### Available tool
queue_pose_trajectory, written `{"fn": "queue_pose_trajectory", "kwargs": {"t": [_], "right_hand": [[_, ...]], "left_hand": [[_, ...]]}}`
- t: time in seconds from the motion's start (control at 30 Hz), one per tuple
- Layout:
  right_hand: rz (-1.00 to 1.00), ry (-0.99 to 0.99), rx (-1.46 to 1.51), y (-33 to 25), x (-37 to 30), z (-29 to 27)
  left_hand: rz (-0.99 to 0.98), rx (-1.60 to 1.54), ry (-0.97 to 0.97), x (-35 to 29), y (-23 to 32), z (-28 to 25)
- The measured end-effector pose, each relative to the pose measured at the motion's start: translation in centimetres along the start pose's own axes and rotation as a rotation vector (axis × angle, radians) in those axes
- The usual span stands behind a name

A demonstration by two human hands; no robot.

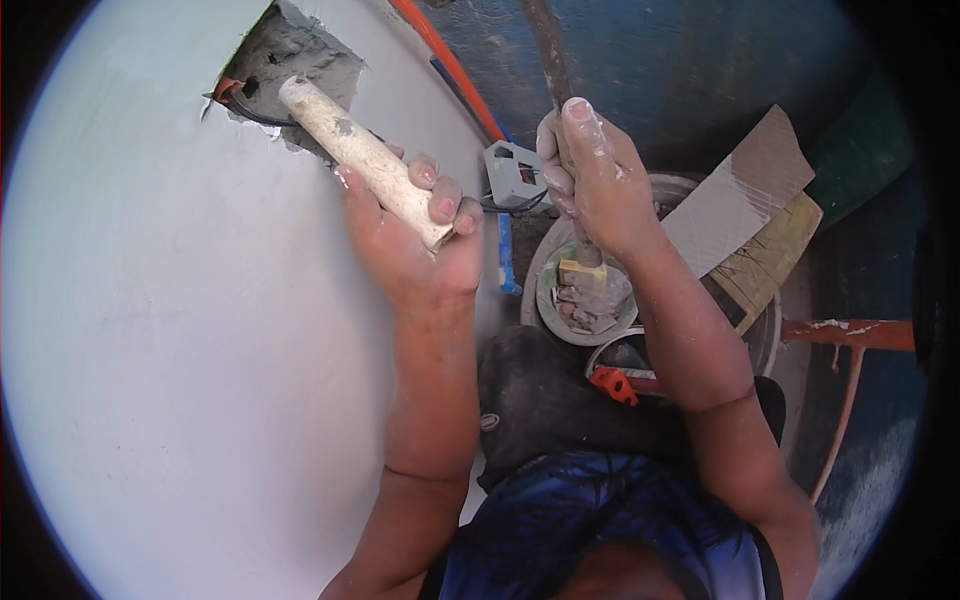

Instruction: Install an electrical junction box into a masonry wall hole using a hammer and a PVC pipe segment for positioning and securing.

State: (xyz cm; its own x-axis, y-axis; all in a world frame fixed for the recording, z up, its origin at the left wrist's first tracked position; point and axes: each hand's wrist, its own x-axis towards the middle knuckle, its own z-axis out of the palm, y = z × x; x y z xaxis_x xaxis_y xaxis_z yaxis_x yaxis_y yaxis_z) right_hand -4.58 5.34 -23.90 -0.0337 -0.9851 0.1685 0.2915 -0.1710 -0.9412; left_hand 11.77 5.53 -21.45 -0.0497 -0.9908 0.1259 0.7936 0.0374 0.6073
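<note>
My left hand (425,240) is wrapped round a thick, dusty whitish cylinder (350,145); whether it is a pipe or a handle I cannot tell. Its far end points at a ragged square hole (300,60) in the white wall, where a black cable (250,112) comes out beside an orange end. My right hand (600,175), powdered with white dust, grips a long dark rod (547,45) upright. The rod's top leaves the picture. Its lower part reaches down over a round bucket (545,300) of rubble, beside a yellowish block (580,273).
White wall (200,350) fills the left side. A grey electrical box (515,172) lies near an orange pole (455,70). Cardboard (745,190) leans over a large round tub at the right. An orange tool (613,385) lies by my dark trouser leg (540,390). An orange metal bar (850,334) stands farther right.
</note>
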Motion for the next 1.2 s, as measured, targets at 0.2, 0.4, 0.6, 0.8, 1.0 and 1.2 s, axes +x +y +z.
{"fn": "queue_pose_trajectory", "kwargs": {"t": [0.2, 0.4, 0.6, 0.8, 1.0, 1.2], "right_hand": [[-0.064, -0.08, -0.072, -1.7, 1.7, 2.4], [-0.115, -0.101, -0.226, -1.1, 2.9, 3.3], [-0.425, 0.048, -0.171, -0.2, 4.4, 6.2], [-0.253, 0.009, -0.344, -1.6, 6.2, 5.3], [-0.5, -0.012, -0.697, 1.7, 6.3, 6.0], [-0.671, 0.157, -0.423, 0.4, 5.6, 6.4]], "left_hand": [[0.009, 0.054, 0.009, 0.0, 0.4, -0.5], [-0.012, -0.016, -0.013, 0.2, 1.1, -1.0], [-0.075, -0.13, -0.018, 0.4, 2.0, -1.0], [-0.044, -0.164, -0.112, 0.2, 2.5, -1.0], [-0.072, -0.206, -0.1, 0.1, 2.3, -0.7], [-0.096, -0.248, -0.134, 0.9, 1.9, -0.9]]}}
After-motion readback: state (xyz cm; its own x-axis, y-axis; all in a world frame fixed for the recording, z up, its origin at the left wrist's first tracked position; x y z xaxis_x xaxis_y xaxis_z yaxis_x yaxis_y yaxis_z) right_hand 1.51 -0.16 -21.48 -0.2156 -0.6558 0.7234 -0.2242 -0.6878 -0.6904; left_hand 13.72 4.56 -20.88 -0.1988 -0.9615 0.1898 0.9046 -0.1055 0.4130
